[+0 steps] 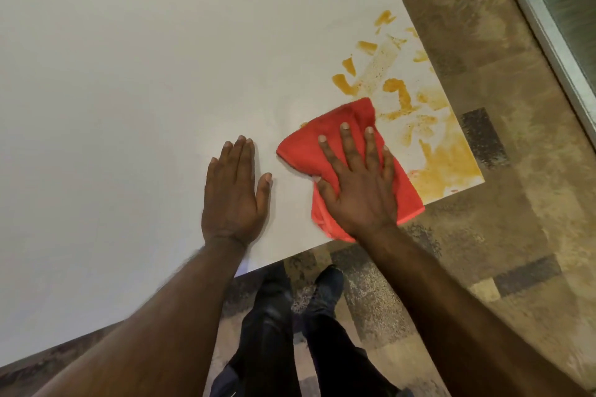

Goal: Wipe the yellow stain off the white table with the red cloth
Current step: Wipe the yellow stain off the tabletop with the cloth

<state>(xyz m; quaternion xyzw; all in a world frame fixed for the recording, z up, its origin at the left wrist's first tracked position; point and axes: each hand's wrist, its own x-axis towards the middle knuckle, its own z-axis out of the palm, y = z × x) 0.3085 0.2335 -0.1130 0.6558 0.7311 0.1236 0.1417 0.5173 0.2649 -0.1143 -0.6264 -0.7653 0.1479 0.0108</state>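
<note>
Left grip [233, 190] flat; right grip [358, 185] splayed

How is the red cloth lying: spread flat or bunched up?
Bunched and folded. The red cloth shows creases and doubled layers under the flat right hand, with its near edge overhanging the white table.

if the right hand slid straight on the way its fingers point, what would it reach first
The right hand, flat on the red cloth, points up the table toward the yellow stain. The thick smears just past the cloth's far edge would probably come first.

Even, soft light with faint shadows on the white table [129, 74]; sharp centre, wide-angle bending at edges.
</note>
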